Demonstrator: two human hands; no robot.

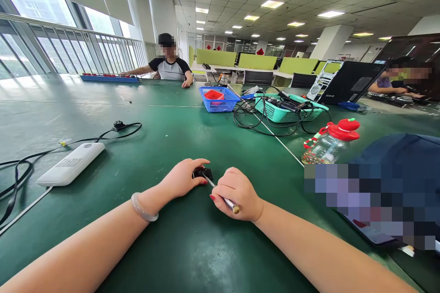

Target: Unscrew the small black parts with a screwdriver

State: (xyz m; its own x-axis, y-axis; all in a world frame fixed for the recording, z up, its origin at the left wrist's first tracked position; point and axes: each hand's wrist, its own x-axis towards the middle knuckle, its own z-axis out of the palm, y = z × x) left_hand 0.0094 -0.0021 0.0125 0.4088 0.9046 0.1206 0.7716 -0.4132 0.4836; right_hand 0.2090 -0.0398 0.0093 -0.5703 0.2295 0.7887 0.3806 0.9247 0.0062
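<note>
On the green table [192,247] in front of me, my left hand [180,177] rests with its fingers curled around a small black part [202,173], pinning it to the mat. A pale bangle circles that wrist. My right hand [237,194] is closed around a thin metal tool with a brownish butt end [227,201]. The tool's tip points up-left and meets the black part.
A white power bank [70,163] with black cables lies to the left. A blue basket [217,99], a teal basket [287,111] with cables and a red-capped bottle [328,144] stand beyond. A dark blue bag [398,165] lies at right. Other people sit at the far side.
</note>
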